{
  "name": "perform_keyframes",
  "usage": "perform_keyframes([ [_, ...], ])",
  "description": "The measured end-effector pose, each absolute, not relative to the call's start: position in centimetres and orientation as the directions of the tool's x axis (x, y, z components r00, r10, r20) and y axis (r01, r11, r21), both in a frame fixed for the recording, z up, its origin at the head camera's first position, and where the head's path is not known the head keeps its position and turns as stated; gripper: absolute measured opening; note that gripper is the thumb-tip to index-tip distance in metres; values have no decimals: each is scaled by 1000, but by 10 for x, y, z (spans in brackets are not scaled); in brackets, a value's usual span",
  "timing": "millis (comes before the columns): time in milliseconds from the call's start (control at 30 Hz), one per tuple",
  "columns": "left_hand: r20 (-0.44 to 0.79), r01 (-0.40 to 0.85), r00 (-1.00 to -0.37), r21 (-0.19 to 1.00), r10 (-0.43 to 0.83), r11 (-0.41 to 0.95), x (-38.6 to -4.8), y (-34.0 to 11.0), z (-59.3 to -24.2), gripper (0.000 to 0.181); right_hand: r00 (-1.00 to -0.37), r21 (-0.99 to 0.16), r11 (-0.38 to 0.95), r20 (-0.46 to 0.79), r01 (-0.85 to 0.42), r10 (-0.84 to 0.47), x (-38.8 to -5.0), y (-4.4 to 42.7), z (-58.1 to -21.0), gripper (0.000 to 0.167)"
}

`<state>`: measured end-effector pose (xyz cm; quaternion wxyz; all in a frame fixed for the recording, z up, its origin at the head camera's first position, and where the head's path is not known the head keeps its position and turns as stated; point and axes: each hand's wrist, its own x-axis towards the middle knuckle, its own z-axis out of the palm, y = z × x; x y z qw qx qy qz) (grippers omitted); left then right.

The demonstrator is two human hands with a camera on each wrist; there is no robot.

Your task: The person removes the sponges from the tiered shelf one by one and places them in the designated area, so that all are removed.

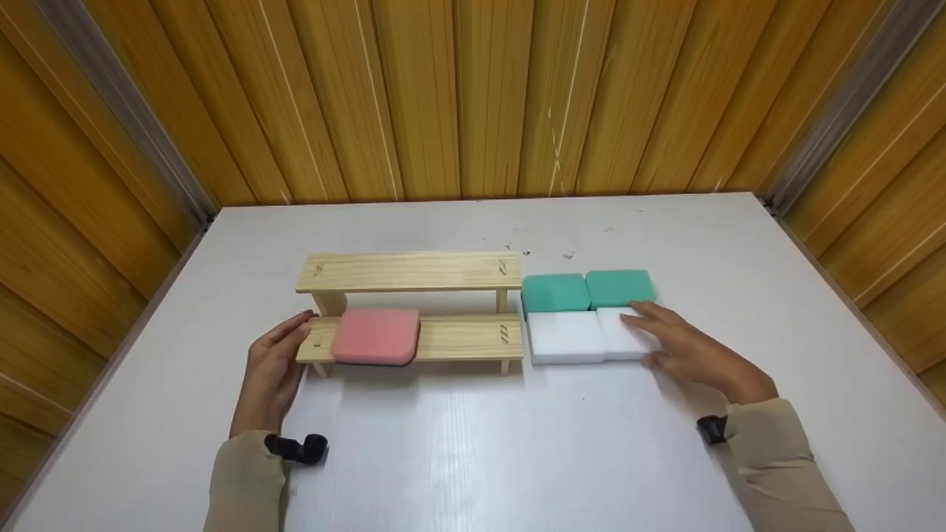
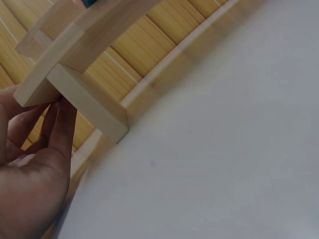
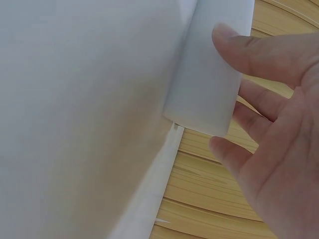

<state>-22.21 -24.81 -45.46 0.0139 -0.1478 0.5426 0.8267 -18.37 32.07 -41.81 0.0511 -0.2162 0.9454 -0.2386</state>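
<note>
A two-tier wooden stand stands left of centre, and my left hand grips the left end of its lower board. In the left wrist view, the fingers of my left hand reach behind and under that board beside a leg. A pink sponge with a dark underside lies on the lower board. My right hand rests at the right white sponge, fingers spread over its top and thumb by its front corner. In the right wrist view, thumb and fingers extend loosely around the white sponge.
Left of that sponge, touching it, lies another white sponge. Behind them are two green sponges, side by side. All rest on a white table, close to the stand's right end. Wood-patterned walls enclose the back and sides.
</note>
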Motion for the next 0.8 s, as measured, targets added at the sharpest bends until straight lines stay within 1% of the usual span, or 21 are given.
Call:
perform_keyframes([
  [233, -268, -192, -954, 888, -133, -417, -222, -248, -453, 22, -897, -472, 786, 24, -400, -442, -183, 321, -418, 58],
  [433, -271, -196, -954, 890, -131, -412, -220, -248, -453, 28, -899, -460, 798, 4, -390, -437, -182, 321, -417, 53],
  [633, -244, -167, -961, 888, -132, -429, -222, -249, -454, 19, -902, -476, 793, 2, -380, -432, -182, 321, -416, 54],
  [800, -244, -163, -960, 884, -136, -438, -223, -249, -454, 19, -899, -477, 786, 22, -393, -437, -184, 322, -416, 57],
])
